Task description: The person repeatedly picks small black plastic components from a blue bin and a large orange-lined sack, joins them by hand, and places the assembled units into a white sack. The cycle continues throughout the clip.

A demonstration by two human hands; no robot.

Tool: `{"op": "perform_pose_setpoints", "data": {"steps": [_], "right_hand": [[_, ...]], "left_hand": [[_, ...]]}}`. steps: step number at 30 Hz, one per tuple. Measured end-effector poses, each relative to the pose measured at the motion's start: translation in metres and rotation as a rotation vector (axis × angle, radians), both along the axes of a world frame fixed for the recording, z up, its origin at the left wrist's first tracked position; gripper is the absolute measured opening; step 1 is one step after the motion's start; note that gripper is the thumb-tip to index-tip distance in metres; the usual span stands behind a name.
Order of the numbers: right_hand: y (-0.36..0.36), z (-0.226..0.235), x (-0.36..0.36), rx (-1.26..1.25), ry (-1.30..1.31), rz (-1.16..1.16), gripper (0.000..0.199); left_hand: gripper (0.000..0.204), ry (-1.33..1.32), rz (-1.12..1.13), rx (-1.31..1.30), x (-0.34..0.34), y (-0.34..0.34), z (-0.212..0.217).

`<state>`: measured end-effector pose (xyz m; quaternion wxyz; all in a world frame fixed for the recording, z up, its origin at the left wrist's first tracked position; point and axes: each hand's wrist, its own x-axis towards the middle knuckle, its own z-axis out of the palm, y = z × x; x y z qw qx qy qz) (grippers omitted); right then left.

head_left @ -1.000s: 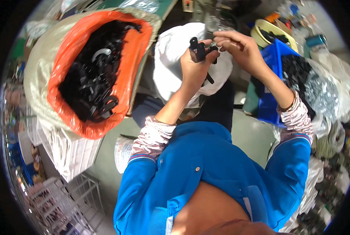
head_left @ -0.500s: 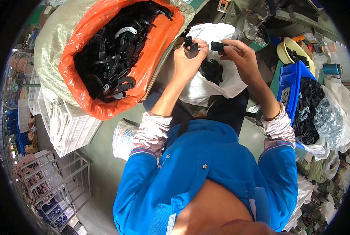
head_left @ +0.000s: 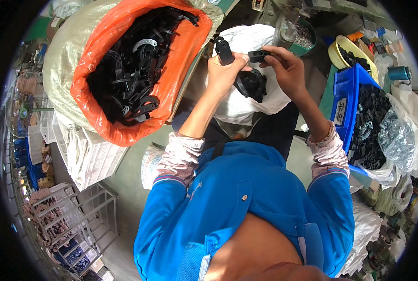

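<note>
My left hand [head_left: 221, 75] is closed around a long black plastic part [head_left: 224, 50] with a rounded end that points away from me. Between the thumb and fingers of my right hand [head_left: 286, 70] is a small black plastic clip [head_left: 258, 56], held level just right of the left hand. The two parts are apart. Below and between my hands, a white sack [head_left: 234, 110] lies open by my knees, with black parts [head_left: 252, 86] inside. What lies under my left fingers is hidden.
At left stands a big woven sack with an orange liner [head_left: 96, 126], full of black curved parts. A blue bin [head_left: 351, 93] at right holds small black pieces and springs. Behind it are a yellow bowl [head_left: 333, 54] and a green container [head_left: 315, 35]. White crates [head_left: 96, 159] stand at lower left.
In my left hand the long black part has turned and now shows its length upward. My right hand has shifted slightly left with the clip.
</note>
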<state>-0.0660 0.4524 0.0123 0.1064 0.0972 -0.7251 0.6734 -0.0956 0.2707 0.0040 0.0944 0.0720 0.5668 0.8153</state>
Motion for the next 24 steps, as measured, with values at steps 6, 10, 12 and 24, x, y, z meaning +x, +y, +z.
{"op": "perform_pose_setpoints", "data": {"steps": [6, 10, 12, 24], "right_hand": [[0.006, -0.002, -0.005, -0.161, -0.179, 0.074, 0.025], [0.016, -0.008, -0.006, -0.381, -0.270, 0.118, 0.028], [0.023, -0.005, -0.005, -0.446, -0.327, 0.120, 0.028], [0.031, 0.032, -0.017, -0.340, -0.282, 0.135, 0.033]], "left_hand": [[0.016, -0.115, -0.004, 0.105, -0.003, 0.000, 0.001], [0.022, -0.172, -0.011, 0.095, -0.004, -0.008, 0.008], [0.030, -0.154, -0.120, -0.087, -0.009, -0.027, 0.001], [0.037, -0.213, -0.438, 0.145, 0.013, -0.023, 0.010]]}}
